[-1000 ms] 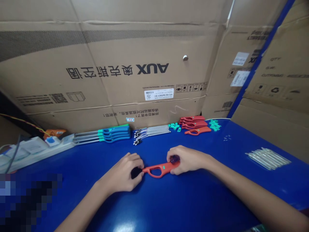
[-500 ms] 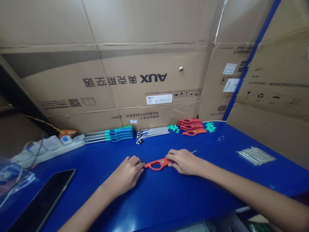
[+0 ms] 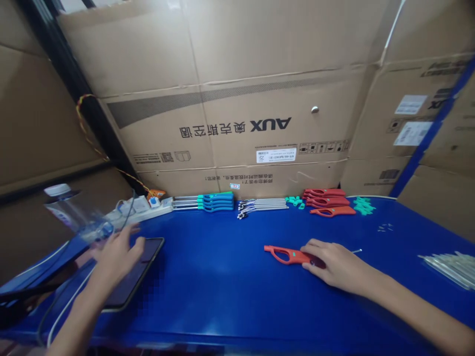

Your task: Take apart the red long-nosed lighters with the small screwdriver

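My right hand [image 3: 328, 259] grips the rear end of a red lighter handle [image 3: 296, 256] just above the blue table. The handle's trigger loop and narrow tip point left, and a small green spot shows on its side. A thin pale stick [image 3: 356, 250] shows just past my right hand. On the left, my left hand [image 3: 120, 249] is over a dark-screened tablet or large phone [image 3: 143, 272], slightly blurred, thumb and fingers apart, with nothing visible in it. Just beyond that hand stands a clear plastic bottle [image 3: 69, 210] with a white cap.
Along the cardboard wall [image 3: 237, 113] lie blue lighters [image 3: 218, 201], metal rods with wires [image 3: 269, 204], green caps [image 3: 296, 201], red handles [image 3: 328, 201] and green pieces [image 3: 364, 205]. Clear tubes [image 3: 451, 267] lie at right. A power strip [image 3: 148, 212] and cables are at left.
My left hand has left the handle's tip and moved left over the tablet or phone. My right hand keeps its grip. The view has swung left, bringing the bottle in.
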Demonstrator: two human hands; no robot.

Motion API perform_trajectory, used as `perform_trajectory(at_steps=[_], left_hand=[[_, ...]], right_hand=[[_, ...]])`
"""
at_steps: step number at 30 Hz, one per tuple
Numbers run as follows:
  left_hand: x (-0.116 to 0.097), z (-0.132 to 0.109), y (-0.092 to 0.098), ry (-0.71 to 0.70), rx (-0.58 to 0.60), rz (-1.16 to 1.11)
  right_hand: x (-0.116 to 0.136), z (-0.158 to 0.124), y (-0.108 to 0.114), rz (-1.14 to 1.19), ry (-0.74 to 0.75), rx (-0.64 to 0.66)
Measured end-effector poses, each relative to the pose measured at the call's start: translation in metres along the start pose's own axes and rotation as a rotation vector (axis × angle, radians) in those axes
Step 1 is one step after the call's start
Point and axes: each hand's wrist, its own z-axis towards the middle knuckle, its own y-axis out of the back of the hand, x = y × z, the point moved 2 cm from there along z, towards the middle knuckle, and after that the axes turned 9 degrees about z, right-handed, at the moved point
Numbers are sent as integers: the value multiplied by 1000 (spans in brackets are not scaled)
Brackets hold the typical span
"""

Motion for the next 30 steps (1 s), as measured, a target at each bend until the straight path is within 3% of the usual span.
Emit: perform_trajectory(at_steps=[2,4,7,9,11,14,19,24,30], left_hand=[[-35,-3,0,-82,-71,-171],[-88,-13,-6,-350,-29,-274],[-174,-25,-25,-793,41,-244],[-216,-20,-37,-923,10,-256],[-242,-8,-48,-983,3,-295],[-253,10,-58,-1012,-13,-335],[-234,12,-66,-1029,-41,-377],[-229,6,-70,-985,-102,-396],[-233,6,-66,-966,-208,-407]], right_hand=[[-3,0,-1,15,-12,1],[-6,3,0,31,-13,-5],[-8,15,10,85,26,-30],[-8,27,22,155,76,-30],[-7,38,34,220,107,2],[-7,48,45,280,113,13],[-12,48,34,399,93,-111],[-20,43,17,235,62,-151],[-17,40,9,121,161,-252]])
